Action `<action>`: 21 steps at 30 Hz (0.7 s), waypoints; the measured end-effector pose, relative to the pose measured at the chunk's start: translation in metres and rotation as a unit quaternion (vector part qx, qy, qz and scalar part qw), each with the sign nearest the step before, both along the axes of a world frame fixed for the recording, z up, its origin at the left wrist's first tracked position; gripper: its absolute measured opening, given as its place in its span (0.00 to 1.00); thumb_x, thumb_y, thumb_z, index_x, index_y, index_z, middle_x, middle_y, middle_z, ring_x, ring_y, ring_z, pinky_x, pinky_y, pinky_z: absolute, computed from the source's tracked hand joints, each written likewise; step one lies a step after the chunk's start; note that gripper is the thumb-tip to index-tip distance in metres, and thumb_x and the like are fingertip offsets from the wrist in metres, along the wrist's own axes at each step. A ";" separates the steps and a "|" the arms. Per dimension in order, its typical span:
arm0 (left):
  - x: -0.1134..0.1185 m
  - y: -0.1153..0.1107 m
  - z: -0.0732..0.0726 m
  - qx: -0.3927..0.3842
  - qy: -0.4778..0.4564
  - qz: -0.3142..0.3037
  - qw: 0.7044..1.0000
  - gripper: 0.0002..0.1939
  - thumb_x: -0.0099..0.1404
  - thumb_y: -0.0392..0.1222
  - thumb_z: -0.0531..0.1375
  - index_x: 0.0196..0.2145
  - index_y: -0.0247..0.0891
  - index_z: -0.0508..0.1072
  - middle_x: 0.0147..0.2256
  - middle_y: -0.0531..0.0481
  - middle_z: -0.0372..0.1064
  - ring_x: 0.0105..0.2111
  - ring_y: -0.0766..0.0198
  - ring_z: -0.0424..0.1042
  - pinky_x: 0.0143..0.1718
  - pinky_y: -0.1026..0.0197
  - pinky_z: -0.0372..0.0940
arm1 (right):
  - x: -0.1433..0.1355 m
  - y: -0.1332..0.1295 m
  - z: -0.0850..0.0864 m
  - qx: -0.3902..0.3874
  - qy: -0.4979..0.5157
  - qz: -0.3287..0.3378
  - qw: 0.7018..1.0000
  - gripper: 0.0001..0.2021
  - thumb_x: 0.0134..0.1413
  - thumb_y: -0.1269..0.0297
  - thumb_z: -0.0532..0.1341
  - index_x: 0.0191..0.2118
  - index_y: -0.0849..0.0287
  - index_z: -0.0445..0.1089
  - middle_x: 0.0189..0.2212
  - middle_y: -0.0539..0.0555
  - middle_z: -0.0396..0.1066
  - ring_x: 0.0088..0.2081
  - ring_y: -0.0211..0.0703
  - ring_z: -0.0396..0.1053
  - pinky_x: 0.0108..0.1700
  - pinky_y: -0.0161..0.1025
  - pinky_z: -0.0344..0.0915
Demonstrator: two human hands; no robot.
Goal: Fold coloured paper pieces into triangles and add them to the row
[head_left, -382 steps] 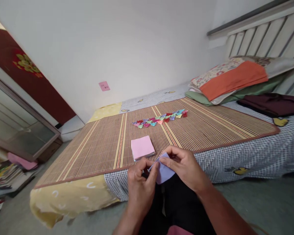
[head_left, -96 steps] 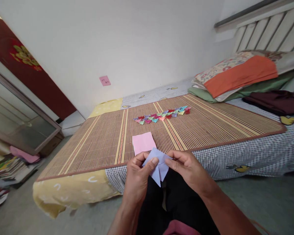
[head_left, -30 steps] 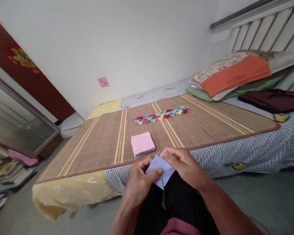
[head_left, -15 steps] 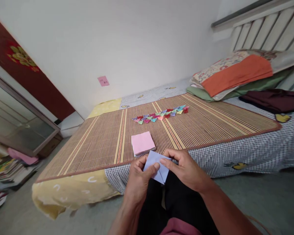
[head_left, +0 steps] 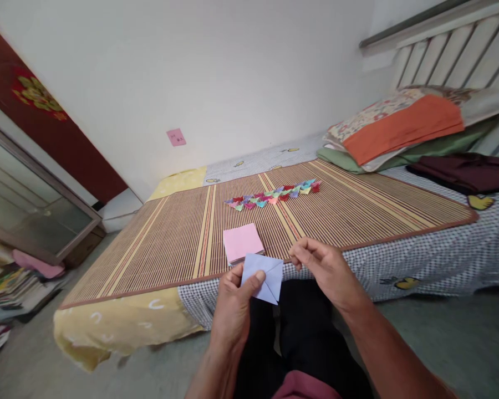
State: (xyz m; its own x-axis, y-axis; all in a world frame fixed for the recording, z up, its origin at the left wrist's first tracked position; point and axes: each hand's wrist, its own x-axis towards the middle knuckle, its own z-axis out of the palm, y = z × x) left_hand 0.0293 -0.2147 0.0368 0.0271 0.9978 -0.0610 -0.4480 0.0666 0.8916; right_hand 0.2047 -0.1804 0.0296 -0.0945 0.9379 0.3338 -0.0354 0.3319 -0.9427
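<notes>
A blue-violet sheet of origami paper [head_left: 270,280], creased and folded into a small square, is pinched by my left hand [head_left: 235,299], thumb on top. To its right, my right hand [head_left: 322,269] is off the paper, its fingertips pressed together with nothing visible in them. Just beyond the folded paper lies a stack of pink square paper [head_left: 243,243] on the mat's near edge. Farther back, several small folded paper pieces [head_left: 274,197] in many colours stand in slanting rows.
A striped bamboo mat [head_left: 166,244] covers the bed. Pillows [head_left: 407,130] and a dark folded cloth [head_left: 461,169] lie at the right. A pink note [head_left: 176,137] is on the wall. Books [head_left: 20,288] are stacked on the floor at the left.
My right hand has let go of the folded paper and moved a little to the right and up. The paper has turned slightly in my left hand.
</notes>
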 end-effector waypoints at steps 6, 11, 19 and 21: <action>-0.003 0.002 0.002 -0.008 0.048 -0.044 0.998 0.13 0.53 0.42 0.73 0.35 0.34 0.79 0.28 0.50 0.76 0.25 0.66 0.70 0.31 0.63 0.65 | -0.010 -0.007 0.009 0.002 -0.080 0.058 0.995 0.11 0.61 0.61 0.62 0.30 0.59 0.69 0.23 0.47 0.65 0.27 0.37 0.63 0.29 0.33 0.61; -0.019 0.005 0.011 0.014 0.234 -0.171 0.957 0.12 0.51 0.39 0.73 0.22 0.34 0.73 0.21 0.55 0.66 0.22 0.69 0.62 0.26 0.66 0.56 | -0.007 -0.006 0.023 0.012 -0.222 0.158 0.962 0.08 0.53 0.73 0.62 0.24 0.60 0.68 0.20 0.44 0.61 0.24 0.33 0.58 0.26 0.32 0.53; -0.015 0.009 0.003 0.006 0.080 -0.030 0.996 0.12 0.52 0.43 0.73 0.29 0.33 0.78 0.27 0.49 0.74 0.26 0.65 0.69 0.33 0.62 0.64 | 0.005 0.010 0.008 -0.026 0.041 0.110 0.993 0.16 0.61 0.51 0.61 0.42 0.61 0.74 0.31 0.53 0.74 0.33 0.41 0.71 0.38 0.39 0.69; -0.011 0.012 0.000 0.004 0.023 -0.008 1.000 0.13 0.52 0.43 0.73 0.32 0.33 0.79 0.29 0.47 0.77 0.29 0.63 0.73 0.36 0.60 0.66 | 0.006 0.007 0.004 -0.047 0.038 0.139 0.988 0.15 0.58 0.53 0.65 0.43 0.60 0.74 0.34 0.54 0.75 0.36 0.43 0.72 0.41 0.39 0.69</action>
